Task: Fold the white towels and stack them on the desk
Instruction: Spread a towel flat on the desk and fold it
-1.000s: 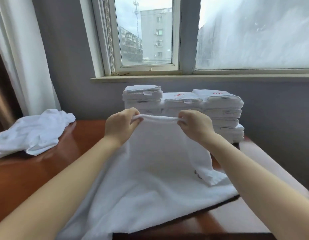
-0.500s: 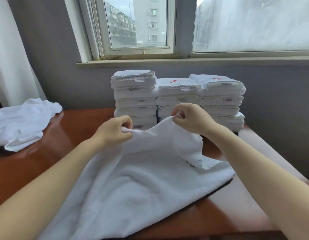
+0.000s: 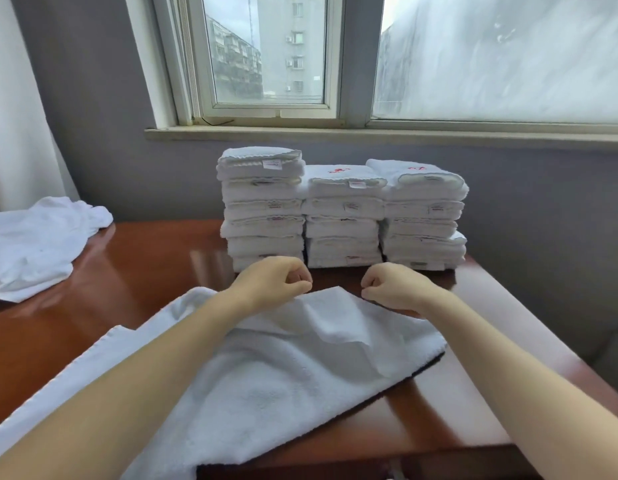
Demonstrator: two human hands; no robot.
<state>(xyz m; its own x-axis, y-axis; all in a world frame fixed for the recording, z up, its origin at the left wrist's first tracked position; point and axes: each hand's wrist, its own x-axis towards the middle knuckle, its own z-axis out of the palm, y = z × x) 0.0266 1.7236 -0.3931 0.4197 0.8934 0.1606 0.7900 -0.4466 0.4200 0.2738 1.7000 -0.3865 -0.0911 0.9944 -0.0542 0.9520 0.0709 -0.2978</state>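
A white towel (image 3: pixel 273 375) lies spread on the brown desk (image 3: pixel 144 271) in front of me, with a fold running across its far half. My left hand (image 3: pixel 276 282) and my right hand (image 3: pixel 394 289) sit at the towel's far edge, a short gap between them. Both have their fingers curled, and the towel's edge runs in under each hand. Behind them, three stacks of folded white towels (image 3: pixel 342 216) stand side by side against the wall under the window.
A heap of unfolded white towels (image 3: pixel 34 244) lies at the desk's far left, next to a pale curtain (image 3: pixel 16 116). The desk's right edge (image 3: pixel 529 323) drops off beside my right forearm. A window sill (image 3: pixel 369 135) juts out above the stacks.
Both hands have lowered the towel's raised edge down onto the desk and moved forward toward the stacks. The towel now lies flat instead of hanging from my hands.
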